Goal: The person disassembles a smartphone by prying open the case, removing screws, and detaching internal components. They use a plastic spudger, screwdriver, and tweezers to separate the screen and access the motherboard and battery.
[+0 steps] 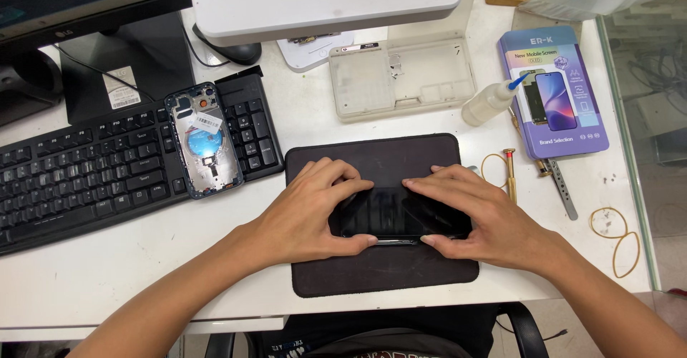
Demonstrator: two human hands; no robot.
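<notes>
A black phone (390, 213) lies flat, screen up, on a dark work mat (386, 272) in the middle of the white desk. My left hand (308, 211) grips the phone's left end, fingers over the top edge and thumb under the near edge. From the other side my right hand (476, 215) holds its right end the same way. Both sets of fingertips nearly meet over the screen. An opened blue phone back housing (204, 139), with its inner parts showing, rests on the black keyboard (86, 172) to the left.
Behind the mat sit a beige parts tray (401, 79), a small squeeze bottle with a blue tip (490, 102) and a purple screen box (554, 89). A gold-handled screwdriver (509, 172), metal tweezers (562, 186) and rubber bands (615, 233) lie at right. A monitor (71, 7) stands at back left.
</notes>
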